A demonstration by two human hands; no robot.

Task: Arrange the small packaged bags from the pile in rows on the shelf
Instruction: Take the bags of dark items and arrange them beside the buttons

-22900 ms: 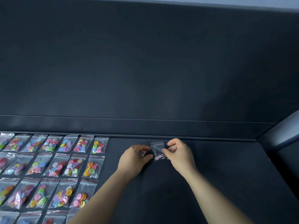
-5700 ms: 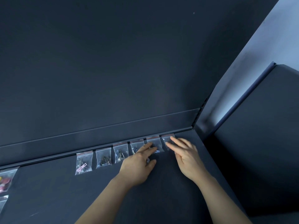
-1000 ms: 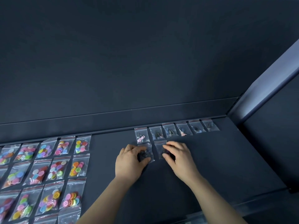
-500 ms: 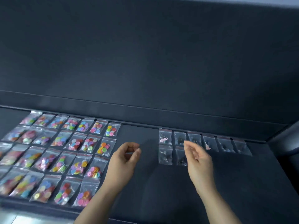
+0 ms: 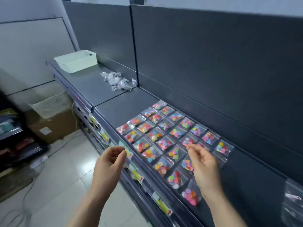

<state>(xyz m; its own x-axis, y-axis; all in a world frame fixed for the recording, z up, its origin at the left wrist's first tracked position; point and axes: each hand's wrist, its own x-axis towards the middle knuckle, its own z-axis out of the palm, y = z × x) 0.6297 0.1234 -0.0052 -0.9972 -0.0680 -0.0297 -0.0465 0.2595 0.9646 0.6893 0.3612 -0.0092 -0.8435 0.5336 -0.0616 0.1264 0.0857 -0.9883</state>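
Observation:
A loose pile of small clear bags (image 5: pixel 118 80) lies on the far part of the dark shelf (image 5: pixel 121 104), to the left. Rows of bags with coloured buttons (image 5: pixel 165 136) cover the shelf in front of me. At the right edge, two of the small clear bags (image 5: pixel 293 199) from the other group show. My left hand (image 5: pixel 110 164) hovers off the shelf's front edge, fingers loosely curled, holding nothing. My right hand (image 5: pixel 204 163) hangs above the button bags, fingers apart and empty.
A white plastic basket (image 5: pixel 76 61) stands at the shelf's far left end. Price labels (image 5: pixel 131 167) run along the shelf's front rail. On the floor to the left are a white bin (image 5: pixel 49 104), a cardboard box (image 5: pixel 54 126) and cables.
My view has swung left, bringing the pile and the white basket into sight. Both hands have lifted off the small clear bags and moved left, empty.

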